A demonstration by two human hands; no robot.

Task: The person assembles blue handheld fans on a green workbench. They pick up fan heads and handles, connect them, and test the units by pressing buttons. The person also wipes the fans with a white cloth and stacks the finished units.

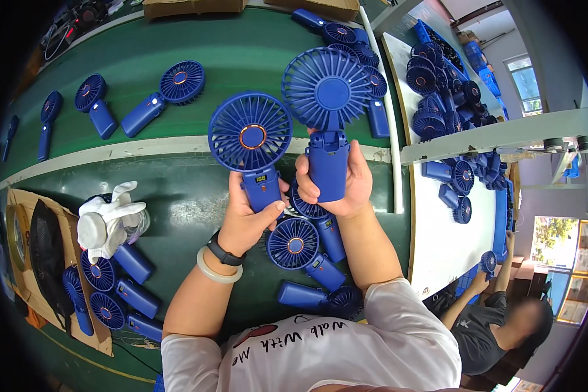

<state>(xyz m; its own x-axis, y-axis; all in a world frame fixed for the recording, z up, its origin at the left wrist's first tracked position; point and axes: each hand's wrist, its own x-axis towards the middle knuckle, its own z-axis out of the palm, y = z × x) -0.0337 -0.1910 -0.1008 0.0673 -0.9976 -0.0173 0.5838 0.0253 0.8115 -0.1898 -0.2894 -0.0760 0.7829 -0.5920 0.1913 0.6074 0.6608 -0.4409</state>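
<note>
As I look on, the left fan (257, 159), smooth blue plastic, round ribbed cage, copper-coloured ring, stands beside the right fan (333, 121), plain-hubbed, above the glossy green bench (183, 212). Left hand (247, 221) clamped on the left fan's handle, thumb across its lower front, dark watch (225, 249) and pale bangle (219, 277) at the wrist. Right hand (351, 191) clasps the other handle, fingers and thumb opposed.

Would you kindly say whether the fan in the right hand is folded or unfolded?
Unfolded: the handheld fan extends its head beyond its handle.

Fan handle (262, 189) part-hidden by left hand (247, 221); cardboard box (193, 8) cut by top edge; co-worker's head (529, 325) blurred.
</note>
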